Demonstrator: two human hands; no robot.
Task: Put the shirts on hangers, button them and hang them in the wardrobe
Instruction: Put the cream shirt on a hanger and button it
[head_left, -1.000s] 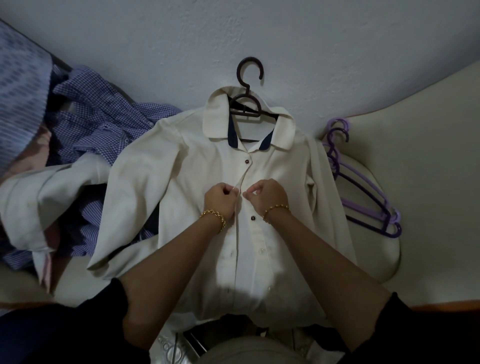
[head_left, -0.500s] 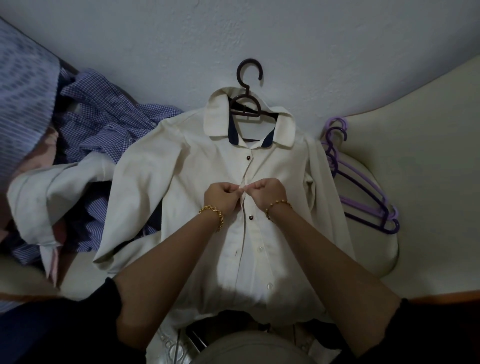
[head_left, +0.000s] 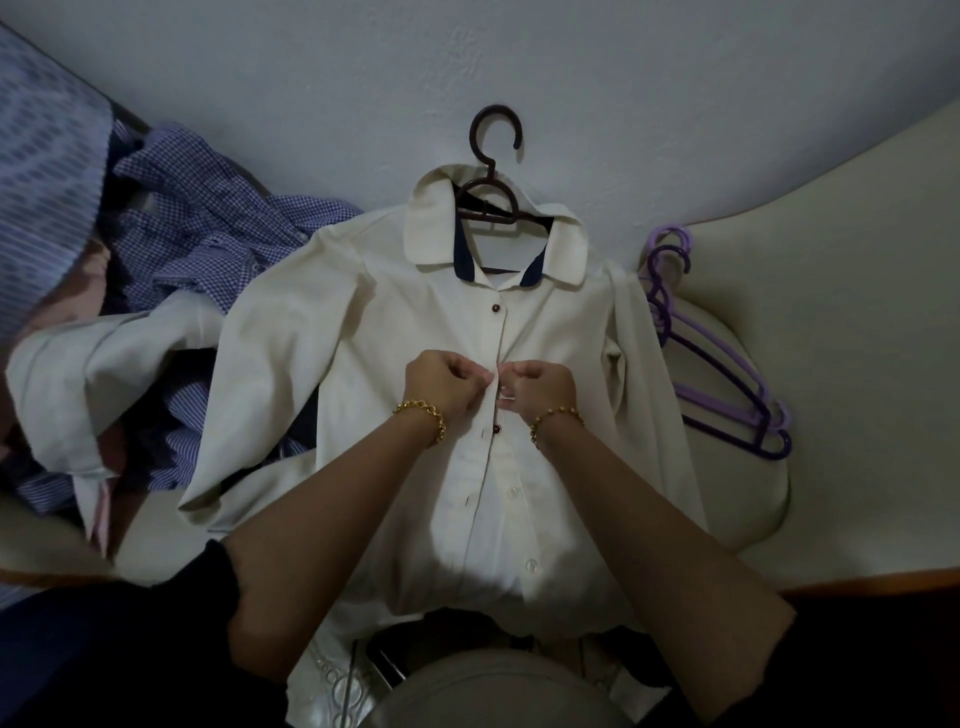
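My left grip (head_left: 441, 382) and right grip (head_left: 540, 387) are both curled tight. Each pinches one front edge of the cream shirt (head_left: 363, 338), and they meet at its placket, mid-chest. The shirt lies front up on the pale surface (head_left: 857, 364) before me, collar away from me. A heap of blue checked shirts (head_left: 208, 234) sits at its left and purple hangers (head_left: 727, 400) lie beside its right sleeve. A dark hanger (head_left: 493, 156) sits inside the collar, hook poking out. The upper button (head_left: 495, 308) is fastened above my grips; the lower button (head_left: 496, 428) shows just below them.
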